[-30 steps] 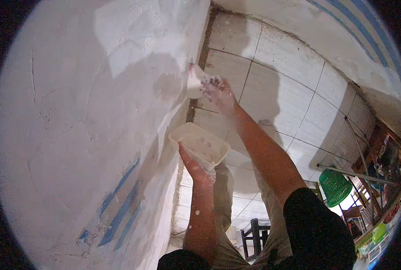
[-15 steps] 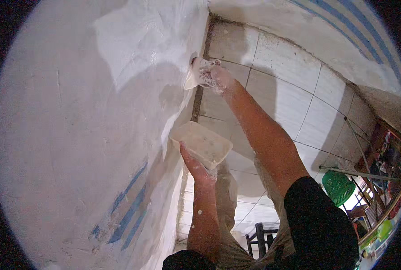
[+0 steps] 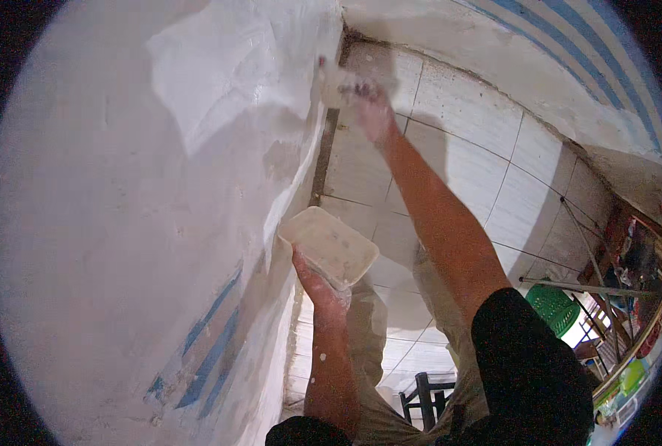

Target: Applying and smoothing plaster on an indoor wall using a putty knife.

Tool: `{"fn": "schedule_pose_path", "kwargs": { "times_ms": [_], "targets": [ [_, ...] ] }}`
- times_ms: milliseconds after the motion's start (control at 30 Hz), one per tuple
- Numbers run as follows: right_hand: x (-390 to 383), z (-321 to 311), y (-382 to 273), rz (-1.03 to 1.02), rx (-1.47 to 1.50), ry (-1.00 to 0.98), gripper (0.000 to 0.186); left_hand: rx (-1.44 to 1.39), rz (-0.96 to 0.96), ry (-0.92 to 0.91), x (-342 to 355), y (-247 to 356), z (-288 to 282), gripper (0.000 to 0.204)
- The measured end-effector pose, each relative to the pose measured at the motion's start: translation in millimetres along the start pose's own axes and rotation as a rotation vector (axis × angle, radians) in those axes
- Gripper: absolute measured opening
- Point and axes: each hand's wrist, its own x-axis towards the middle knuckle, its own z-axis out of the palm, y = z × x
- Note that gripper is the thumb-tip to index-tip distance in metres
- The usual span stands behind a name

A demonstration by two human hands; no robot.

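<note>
My left hand is closed on the near side of a shallow, rectangular, whitish plastic tub, held low beside the wall. Pale paste marks the tub's inside, and white smears cover my fingers and forearm. Farther off, my right hand is closed and blurred by motion, close to the wall's far corner. In it is a pale, flat scraper coated with white paste, its edge at the wall; blur hides its exact shape. The wall on my left carries a brighter, wet-looking white patch high up.
Blue stripes mark the lower part of the left wall and the far wall. Below lies a white tiled floor. A black stool-like frame stands by my legs. To the right are a green basket, metal poles and clutter.
My right hand has moved away from me along the wall with the scraper, toward the far corner. The tub in my left hand has shifted only slightly, and its inside faces the view more.
</note>
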Motion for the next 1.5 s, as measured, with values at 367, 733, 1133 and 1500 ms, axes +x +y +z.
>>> {"fn": "schedule_pose_path", "kwargs": {
  "times_ms": [367, 733, 1133, 1500],
  "targets": [
    [-138, 11, 165, -0.523, -0.741, -0.088, 0.021, -0.015, -0.068, 0.101, -6, -3, -14, 0.066],
    [-37, -86, 164, 0.202, 0.597, 0.053, 0.034, -0.113, -0.075, 0.042, 10, -52, -30, 0.065],
    [-56, 3, 80, -0.142, -0.535, 0.008, 0.023, -0.083, 0.085, -0.030, -1, -69, -54, 0.069],
    [-113, 6, 142, -0.310, -0.584, -0.087, 0.028, -0.044, 0.413, -0.077, -28, -105, -127, 0.065]
  ]
}}
